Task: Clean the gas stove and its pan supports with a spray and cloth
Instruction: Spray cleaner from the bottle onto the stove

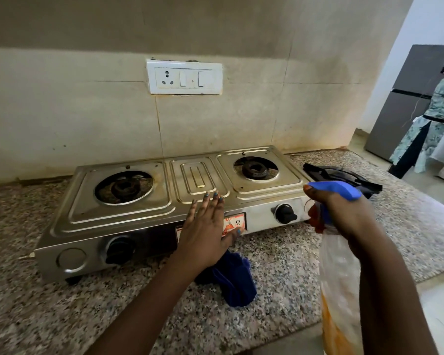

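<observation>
A steel two-burner gas stove stands on the granite counter with both burners bare. Its black pan supports lie stacked on the counter to the stove's right. My left hand rests flat, fingers straight, on the stove's front edge near the middle. My right hand grips the neck of a spray bottle with a blue trigger head, held in the air right of the stove, nozzle pointing left. A dark blue cloth lies crumpled on the counter just in front of the stove, below my left wrist.
The granite counter runs along a tiled wall with a white socket panel. Its edge falls away at the lower right. A person stands at the far right before a grey fridge.
</observation>
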